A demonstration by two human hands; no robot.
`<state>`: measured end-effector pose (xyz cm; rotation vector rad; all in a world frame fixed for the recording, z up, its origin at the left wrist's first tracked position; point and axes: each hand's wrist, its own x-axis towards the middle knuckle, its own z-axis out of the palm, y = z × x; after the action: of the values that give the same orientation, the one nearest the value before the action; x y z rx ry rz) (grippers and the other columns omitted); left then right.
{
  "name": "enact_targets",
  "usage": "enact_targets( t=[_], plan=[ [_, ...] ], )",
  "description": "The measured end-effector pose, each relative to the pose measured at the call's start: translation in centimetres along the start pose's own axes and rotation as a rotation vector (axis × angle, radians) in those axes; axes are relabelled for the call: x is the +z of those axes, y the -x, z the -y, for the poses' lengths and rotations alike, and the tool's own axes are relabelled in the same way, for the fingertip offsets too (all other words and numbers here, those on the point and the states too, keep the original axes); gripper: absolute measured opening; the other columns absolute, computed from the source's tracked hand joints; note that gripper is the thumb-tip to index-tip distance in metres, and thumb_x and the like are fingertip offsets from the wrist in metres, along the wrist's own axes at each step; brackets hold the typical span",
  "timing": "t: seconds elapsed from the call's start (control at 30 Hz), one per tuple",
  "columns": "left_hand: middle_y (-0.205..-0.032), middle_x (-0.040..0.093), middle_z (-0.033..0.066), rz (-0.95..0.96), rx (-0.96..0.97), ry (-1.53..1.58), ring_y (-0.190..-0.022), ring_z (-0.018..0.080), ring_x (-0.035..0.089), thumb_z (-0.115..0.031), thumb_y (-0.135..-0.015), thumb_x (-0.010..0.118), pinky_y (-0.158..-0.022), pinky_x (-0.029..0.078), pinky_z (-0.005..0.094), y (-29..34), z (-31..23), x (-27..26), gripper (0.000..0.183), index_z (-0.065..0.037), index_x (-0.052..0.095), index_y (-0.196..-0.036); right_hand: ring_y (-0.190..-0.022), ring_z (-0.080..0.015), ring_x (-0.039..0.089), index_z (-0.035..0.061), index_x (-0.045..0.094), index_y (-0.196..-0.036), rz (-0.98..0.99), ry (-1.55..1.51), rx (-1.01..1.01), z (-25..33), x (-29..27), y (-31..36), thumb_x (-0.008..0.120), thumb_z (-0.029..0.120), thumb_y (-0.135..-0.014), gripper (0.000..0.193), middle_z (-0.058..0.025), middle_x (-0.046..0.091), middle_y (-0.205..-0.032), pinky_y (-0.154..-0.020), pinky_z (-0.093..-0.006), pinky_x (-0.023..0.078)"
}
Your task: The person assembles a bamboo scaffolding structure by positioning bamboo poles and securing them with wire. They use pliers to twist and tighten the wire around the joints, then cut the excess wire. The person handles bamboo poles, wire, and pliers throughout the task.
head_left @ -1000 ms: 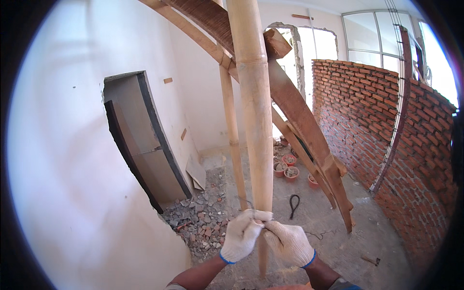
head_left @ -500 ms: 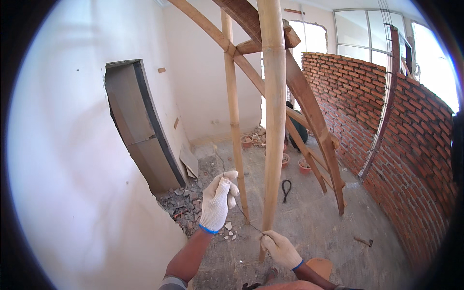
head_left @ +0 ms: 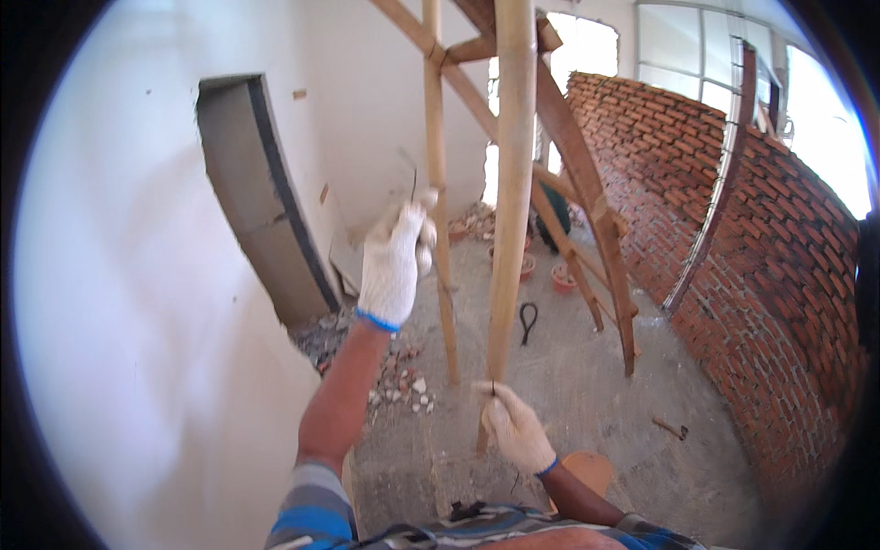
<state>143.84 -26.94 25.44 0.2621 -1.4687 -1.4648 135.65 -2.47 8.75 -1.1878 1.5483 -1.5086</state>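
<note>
A thick upright bamboo pole stands in front of me on the concrete floor. My right hand, in a white glove, is closed on a thin dark wire at the pole's lower part. Raised at mid-left, my left hand, also in a white glove, is closed on the other end of the thin wire, which sticks up above the fist. A thinner bamboo pole stands just behind the left hand.
A white wall with a grey doorway runs along the left. A curved red brick wall fills the right. Slanted timber braces lean behind the poles. Rubble, orange pots, a dark loop and a hammer lie on the floor.
My hands, together at the pole a second ago, have parted. The left hand has risen up and left with the wire end, while the right hand stays low at the pole.
</note>
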Motion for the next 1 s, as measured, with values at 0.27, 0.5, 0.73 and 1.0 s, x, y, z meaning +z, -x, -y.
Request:
enact_targets(
  t=[0.27, 0.5, 0.73, 1.0],
  plan=[
    [-0.084, 0.065, -0.003, 0.058, 0.057, -0.136, -0.061, 0.0006, 0.049, -0.028, -0.115, 0.055, -0.054, 0.04, 0.0187, -1.0, -2.3, 3.6, 0.036, 0.0, 0.068, -0.134, -0.079, -0.0082, 0.053, 0.002, 0.065, -0.14, -0.078, 0.159, -0.205, -0.7, -3.1, -2.2, 0.051, 0.012, -0.114, 0.032, -0.0009, 0.058, -0.086, -0.072, -0.0267, 0.048],
    [-0.096, 0.071, -0.0004, -0.021, 0.125, -0.15, -0.064, 0.0006, 0.052, -0.025, -0.115, 0.057, -0.056, 0.043, 0.0191, -2.3, -1.3, 6.4, 0.035, -0.002, 0.063, -0.14, -0.077, -0.0084, 0.056, 0.0032, 0.066, -0.141, -0.069, 0.125, -0.221, 0.8, -7.5, -4.3, 0.052, 0.011, -0.113, 0.033, -0.0014, 0.06, -0.083, -0.073, -0.0275, 0.05],
    [-0.1, 0.071, 0.0028, -0.098, 0.213, -0.276, -0.065, 0.0013, 0.053, -0.021, -0.114, 0.055, -0.056, 0.043, 0.0192, -1.6, -2.1, 8.3, 0.032, -0.004, 0.063, -0.14, -0.074, -0.0096, 0.059, 0.0054, 0.065, -0.145, 0.006, 0.078, -0.211, 2.8, -9.9, -5.2, 0.052, 0.015, -0.113, 0.036, -0.004, 0.061, -0.08, -0.071, -0.029, 0.052],
    [-0.101, 0.072, 0.0033, -0.154, 0.041, -0.389, -0.069, 0.0039, 0.056, -0.023, -0.11, 0.059, -0.064, 0.047, 0.0217, -7.2, -1.9, 6.7, 0.037, -0.001, 0.066, -0.139, -0.069, -0.0067, 0.052, 0.0043, 0.047, -0.161, 0.369, -0.237, -0.117, 5.1, -10.3, -5.6, 0.045, 0.018, -0.115, 0.047, 0.0016, 0.062, -0.084, -0.068, -0.0244, 0.048]
  ],
)
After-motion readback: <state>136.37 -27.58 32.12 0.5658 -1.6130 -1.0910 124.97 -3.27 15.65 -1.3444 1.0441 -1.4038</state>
